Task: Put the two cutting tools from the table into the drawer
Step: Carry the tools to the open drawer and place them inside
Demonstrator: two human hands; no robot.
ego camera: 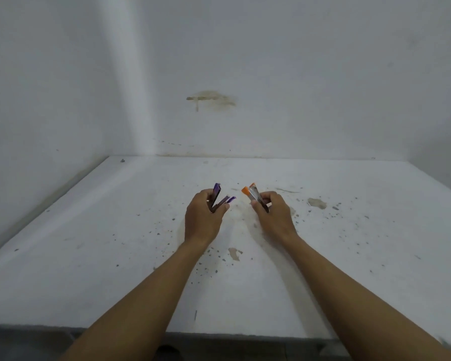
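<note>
My left hand point(202, 216) grips a purple-tipped cutting tool point(217, 192) whose two metal arms spread in a V above my fingers. A little to the right, my right hand point(272, 212) holds an orange-tipped cutting tool point(251, 192) with its arms close together, tips pointing up and away from me. Both hands hover over the middle of the white table point(115, 230), about a hand's width apart. The drawer is not in view.
The white tabletop is stained and speckled with small dark spots and chipped patches point(317, 203). White walls close it in at the back and the left. The table's front edge point(219, 332) runs along the bottom of the view.
</note>
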